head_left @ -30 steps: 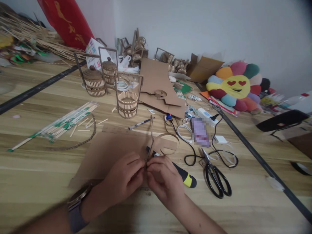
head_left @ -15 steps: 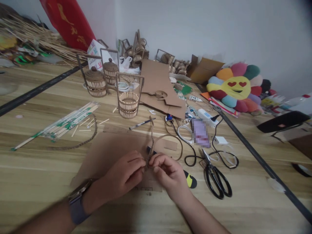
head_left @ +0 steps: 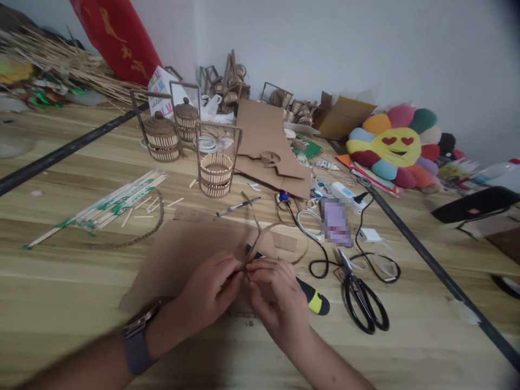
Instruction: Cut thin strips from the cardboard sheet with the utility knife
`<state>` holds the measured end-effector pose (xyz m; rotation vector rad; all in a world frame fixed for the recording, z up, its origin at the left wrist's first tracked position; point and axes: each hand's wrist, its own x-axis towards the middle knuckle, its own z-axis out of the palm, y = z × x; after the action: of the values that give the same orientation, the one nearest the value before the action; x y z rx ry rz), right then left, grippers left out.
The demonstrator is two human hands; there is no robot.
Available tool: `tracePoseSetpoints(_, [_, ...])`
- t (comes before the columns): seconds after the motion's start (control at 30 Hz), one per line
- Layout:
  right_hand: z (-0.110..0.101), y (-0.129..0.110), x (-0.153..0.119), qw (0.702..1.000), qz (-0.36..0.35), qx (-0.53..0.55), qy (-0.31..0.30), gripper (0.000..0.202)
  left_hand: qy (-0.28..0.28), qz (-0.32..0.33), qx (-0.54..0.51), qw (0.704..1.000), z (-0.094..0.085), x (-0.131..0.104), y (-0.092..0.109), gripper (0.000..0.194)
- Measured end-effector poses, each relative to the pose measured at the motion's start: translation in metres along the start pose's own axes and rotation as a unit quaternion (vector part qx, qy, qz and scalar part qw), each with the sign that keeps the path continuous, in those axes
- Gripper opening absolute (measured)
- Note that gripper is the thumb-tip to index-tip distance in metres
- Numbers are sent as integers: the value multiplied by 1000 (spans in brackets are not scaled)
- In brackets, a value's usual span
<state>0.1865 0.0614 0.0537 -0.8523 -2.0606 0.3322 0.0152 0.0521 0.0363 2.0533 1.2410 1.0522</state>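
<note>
Your two hands meet above the cardboard sheet (head_left: 182,244), with a thin brown strip (head_left: 259,230) pinched between them. The fingertips of your left hand (head_left: 211,284) are together on the strip's near end from the left; those of your right hand (head_left: 278,292) are clamped on it from the right, just beside the left ones. The gripped end is hidden among the fingers. From there the free length runs away from you, bends partway, and its tip appears past the sheet's far edge. Whether it touches the sheet cannot be told. A black-and-yellow tool (head_left: 314,298), partly hidden by your right hand, lies at the sheet's right side; the scissors (head_left: 361,298) lie farther right of it. Beyond the sheet's far edge are a pen (head_left: 238,206) and an upright basket (head_left: 215,173); left of the sheet curves another strip (head_left: 159,219).
</note>
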Motion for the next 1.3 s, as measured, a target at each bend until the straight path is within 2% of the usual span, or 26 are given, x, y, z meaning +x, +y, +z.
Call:
tracePoseSetpoints(0.1, [-1, 1, 0, 999, 22, 40, 0, 14, 4, 18, 6, 1000, -2, 1, 1, 24])
tracePoseSetpoints(0.17, [-2, 3, 1, 993, 66, 98, -6, 12, -1, 49, 6, 999, -6, 2, 2, 24])
tracePoseSetpoints(0.27, [-3, 6, 1, 967, 145, 208, -24, 9, -17, 83, 0, 996, -13, 3, 3, 23])
tracePoseSetpoints(0.33, [-3, 7, 2, 956, 167, 240, -26, 9, -28, 83, -6, 996, -16, 3, 4, 23])
tracePoseSetpoints(0.4, [-2, 7, 2, 966, 146, 213, -14, 9, -30, 58, -12, 998, -16, 3, 3, 23])
tracePoseSetpoints(0.5, [-1, 4, 0, 993, 63, 104, -2, 12, -33, -3, -18, 999, -12, 2, 2, 22])
tracePoseSetpoints(0.57, [-1, 3, -1, 999, 25, 45, -10, 13, -43, -30, -22, 998, -9, 2, 1, 22])
tracePoseSetpoints(0.73, [0, 5, -3, 1000, -18, -18, -13, 16, -66, -71, -40, 995, -3, 3, 0, 26])
tracePoseSetpoints(0.9, [2, 3, -3, 1000, -26, -16, -8, 16, -52, -99, -40, 993, 0, 1, 0, 33])
tracePoseSetpoints(1.03, [1, 3, -3, 998, 52, 48, 0, 14, -31, -74, -29, 996, -2, 2, 1, 28])
tracePoseSetpoints(1.17, [0, 6, -3, 968, 163, 189, -5, 11, -23, -24, -3, 999, -7, 3, 5, 28])
tracePoseSetpoints(1.23, [0, 8, -3, 955, 184, 233, -7, 11, -26, -16, -5, 1000, -9, 3, 6, 27])
tracePoseSetpoints(1.3, [0, 8, -2, 960, 173, 219, -1, 11, -29, -27, -15, 999, -9, 3, 6, 27])
